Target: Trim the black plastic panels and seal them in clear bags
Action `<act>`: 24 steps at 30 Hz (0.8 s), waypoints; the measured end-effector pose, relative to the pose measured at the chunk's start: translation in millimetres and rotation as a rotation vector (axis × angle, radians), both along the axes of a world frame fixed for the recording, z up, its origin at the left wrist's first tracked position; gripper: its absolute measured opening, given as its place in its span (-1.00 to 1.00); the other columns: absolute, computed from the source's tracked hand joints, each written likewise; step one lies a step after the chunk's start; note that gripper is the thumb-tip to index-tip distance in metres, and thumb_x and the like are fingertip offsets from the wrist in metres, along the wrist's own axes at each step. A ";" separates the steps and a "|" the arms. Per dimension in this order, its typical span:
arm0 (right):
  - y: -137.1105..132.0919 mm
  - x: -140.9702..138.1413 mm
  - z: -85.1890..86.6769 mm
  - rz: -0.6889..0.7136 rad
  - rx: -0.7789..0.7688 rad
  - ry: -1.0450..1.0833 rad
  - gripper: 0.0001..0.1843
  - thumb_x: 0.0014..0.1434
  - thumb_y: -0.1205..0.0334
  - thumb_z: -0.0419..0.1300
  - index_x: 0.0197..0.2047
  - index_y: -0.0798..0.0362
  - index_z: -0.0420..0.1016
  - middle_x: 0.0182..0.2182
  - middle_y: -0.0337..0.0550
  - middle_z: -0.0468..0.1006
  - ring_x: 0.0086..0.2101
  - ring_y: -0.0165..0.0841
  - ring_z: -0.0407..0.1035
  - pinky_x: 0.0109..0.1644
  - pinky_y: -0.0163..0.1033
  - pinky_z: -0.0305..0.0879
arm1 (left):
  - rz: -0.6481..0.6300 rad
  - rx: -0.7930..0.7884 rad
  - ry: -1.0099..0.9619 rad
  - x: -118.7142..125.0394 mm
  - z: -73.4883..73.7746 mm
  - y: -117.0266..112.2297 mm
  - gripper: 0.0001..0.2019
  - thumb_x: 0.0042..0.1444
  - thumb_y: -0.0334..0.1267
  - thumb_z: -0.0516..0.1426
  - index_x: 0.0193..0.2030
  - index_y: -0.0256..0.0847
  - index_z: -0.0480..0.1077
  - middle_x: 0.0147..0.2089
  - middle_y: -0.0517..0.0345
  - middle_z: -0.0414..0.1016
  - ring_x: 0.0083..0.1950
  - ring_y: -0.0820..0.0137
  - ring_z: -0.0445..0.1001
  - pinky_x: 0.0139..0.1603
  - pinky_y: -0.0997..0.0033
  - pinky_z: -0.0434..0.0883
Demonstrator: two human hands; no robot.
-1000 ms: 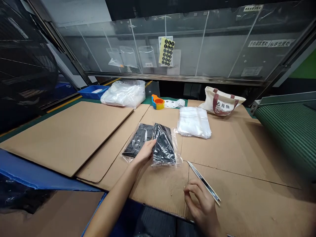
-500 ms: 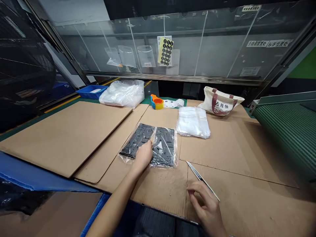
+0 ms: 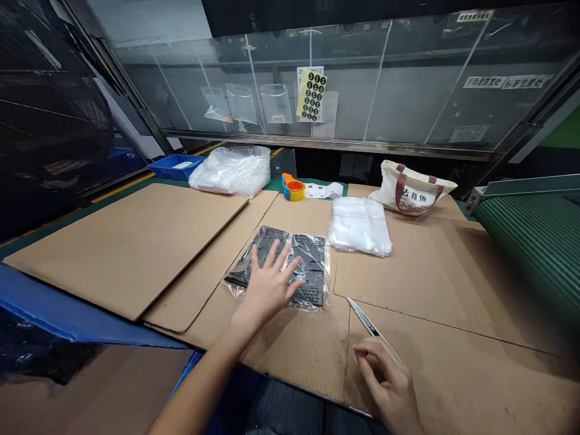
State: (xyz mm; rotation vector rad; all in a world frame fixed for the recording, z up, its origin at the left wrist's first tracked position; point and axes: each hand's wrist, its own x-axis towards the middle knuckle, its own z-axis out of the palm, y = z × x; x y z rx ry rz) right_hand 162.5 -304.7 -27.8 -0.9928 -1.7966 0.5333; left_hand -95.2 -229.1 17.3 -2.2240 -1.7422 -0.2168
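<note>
Two black plastic parts in a clear bag [image 3: 312,266] lie flat on the cardboard [image 3: 408,284] in the middle of the bench. My left hand [image 3: 268,284] is spread flat over the bag's near left side, fingers apart, holding nothing. My right hand [image 3: 390,386] rests near the front edge with its fingers curled loosely and nothing visibly in them. Its fingertips are beside the near end of a slim utility knife [image 3: 366,322] that lies on the cardboard, just right of the bag.
A stack of clear bags [image 3: 360,225] lies behind the parts, a canvas tote [image 3: 410,190] beyond it. An orange tape dispenser [image 3: 292,186], a bulky white plastic bundle [image 3: 232,170] and a blue tray [image 3: 176,165] stand at the back. A green conveyor [image 3: 534,241] runs along the right.
The right half of the bag, held up a second ago, now lies flat. My left hand let go and spread flat on it. My right hand stayed near the knife.
</note>
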 end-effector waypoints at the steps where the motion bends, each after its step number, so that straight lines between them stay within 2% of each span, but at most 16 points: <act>1: 0.0 0.8 -0.9 0.006 -0.009 -0.004 -0.86 0.23 0.39 0.11 -0.27 -0.02 0.45 -0.40 -0.24 0.56 -0.37 -0.44 0.51 -0.27 -0.49 0.41 | 0.071 -0.010 0.008 -8.7 3.3 1.9 -0.50 0.30 0.06 -0.03 0.27 -0.09 0.29 0.41 -0.12 0.12 0.44 -0.11 -0.03 0.30 -0.47 -0.15; 3: 0.4 1.4 -1.8 0.015 -0.013 -0.011 -0.86 0.23 0.39 0.11 -0.26 -0.03 0.45 -0.40 -0.24 0.56 -0.37 -0.45 0.52 -0.27 -0.50 0.41 | 0.211 -0.100 0.012 -26.5 4.1 4.2 -0.46 0.27 0.06 0.00 0.30 -0.14 0.26 0.40 -0.18 0.11 0.41 -0.16 0.02 0.28 -0.43 -0.02; 5: 1.1 0.6 -1.1 0.011 0.001 -0.011 -0.86 0.23 0.39 0.12 -0.25 -0.03 0.45 -0.40 -0.25 0.56 -0.37 -0.46 0.52 -0.26 -0.51 0.41 | 0.301 -0.226 -0.002 -42.1 -3.3 2.7 -0.45 0.27 0.04 0.01 0.32 -0.18 0.24 0.38 -0.21 0.15 0.38 -0.14 0.11 0.27 -0.30 0.10; 7: 1.8 -1.0 0.3 -0.012 0.018 0.003 -0.87 0.23 0.37 0.12 -0.27 -0.04 0.45 -0.41 -0.26 0.57 -0.39 -0.46 0.52 -0.28 -0.52 0.40 | 0.330 -0.324 -0.030 -53.6 -16.2 -2.3 -0.45 0.28 0.02 -0.01 0.34 -0.16 0.20 0.38 -0.15 0.17 0.37 -0.08 0.16 0.27 -0.16 0.17; 10: 2.4 -2.2 -0.5 -0.035 0.020 0.011 -0.87 0.24 0.35 0.12 -0.29 -0.03 0.46 -0.43 -0.26 0.57 -0.41 -0.46 0.52 -0.30 -0.51 0.41 | 0.335 -0.366 -0.057 -62.8 -36.4 -10.7 -0.44 0.29 0.01 -0.02 0.38 -0.12 0.14 0.41 -0.09 0.12 0.40 -0.04 0.10 0.30 -0.12 0.14; 14: 2.4 1.4 -9.3 -0.005 -0.013 -0.025 -0.88 0.23 0.35 0.13 -0.28 -0.01 0.47 -0.42 -0.20 0.58 -0.39 -0.41 0.53 -0.29 -0.45 0.44 | 0.321 -0.276 -0.057 -66.1 -51.2 -16.0 -0.45 0.28 0.00 -0.01 0.35 -0.16 0.19 0.40 -0.12 0.15 0.41 -0.04 0.08 0.32 -0.16 0.08; 19: 2.8 5.5 -17.8 -0.023 -0.068 -0.037 -0.88 0.24 0.31 0.13 -0.29 0.01 0.50 -0.40 -0.14 0.59 -0.37 -0.35 0.54 -0.29 -0.39 0.47 | 0.244 -0.070 -0.100 -68.0 -53.3 -24.2 -0.61 0.29 -0.13 0.00 0.15 -0.22 0.40 0.21 -0.16 0.41 0.27 0.01 0.31 0.26 -0.15 0.19; 22: 2.3 4.9 -20.0 -0.049 -0.090 -0.019 -0.88 0.23 0.28 0.15 -0.30 0.00 0.51 -0.40 -0.14 0.59 -0.37 -0.34 0.54 -0.27 -0.38 0.48 | 0.235 0.030 -0.132 -70.4 -55.5 -36.0 -0.67 0.30 -0.18 -0.03 0.07 -0.20 0.43 0.14 -0.13 0.47 0.21 0.00 0.36 0.22 -0.24 0.21; 24: 1.5 4.3 -21.2 -0.059 -0.104 -0.011 -0.89 0.23 0.27 0.15 -0.30 0.00 0.52 -0.40 -0.15 0.59 -0.37 -0.34 0.54 -0.28 -0.38 0.49 | 0.238 0.084 -0.159 -72.5 -58.7 -45.1 -0.69 0.29 -0.20 -0.03 0.04 -0.21 0.44 0.12 -0.14 0.47 0.16 0.02 0.40 0.20 -0.20 0.25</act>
